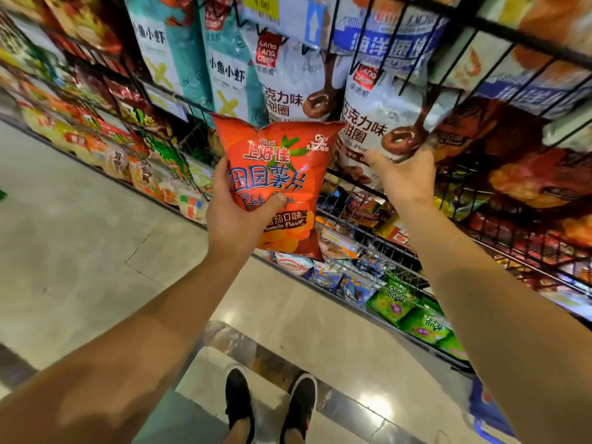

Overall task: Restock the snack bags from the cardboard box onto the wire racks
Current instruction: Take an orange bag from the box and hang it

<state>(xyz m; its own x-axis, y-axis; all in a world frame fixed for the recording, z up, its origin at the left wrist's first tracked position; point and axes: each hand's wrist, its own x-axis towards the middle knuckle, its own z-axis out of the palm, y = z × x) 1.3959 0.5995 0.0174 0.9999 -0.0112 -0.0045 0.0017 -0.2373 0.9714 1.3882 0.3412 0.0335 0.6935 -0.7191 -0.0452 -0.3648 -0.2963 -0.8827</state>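
Left hand [238,216] is wrapped round the lower half of an orange chip bag [275,184], thumb pressed across the front, bag held upright in front of the wire rack [499,36]. Right hand [407,177] is raised against the bottom of a white doughnut bag [384,123] hanging in the rack; thumb is seen on its lower edge, fingers are hidden behind it, so a pinch is likely but the full grip cannot be told. Cardboard box is not in view.

Judged step: a slot is being cleared or held open for the orange bag.

Risks:
- Orange bag is gripped low on slick film; it could be tipped or dropped if the thumb slips.
- Doughnut bag could be knocked off the rack if pushed up too far.
- Bag could be snagged or crushed on the wires if forced into a tight gap.
- Orange bag may be placed among the wrong product, since its neighbours differ.
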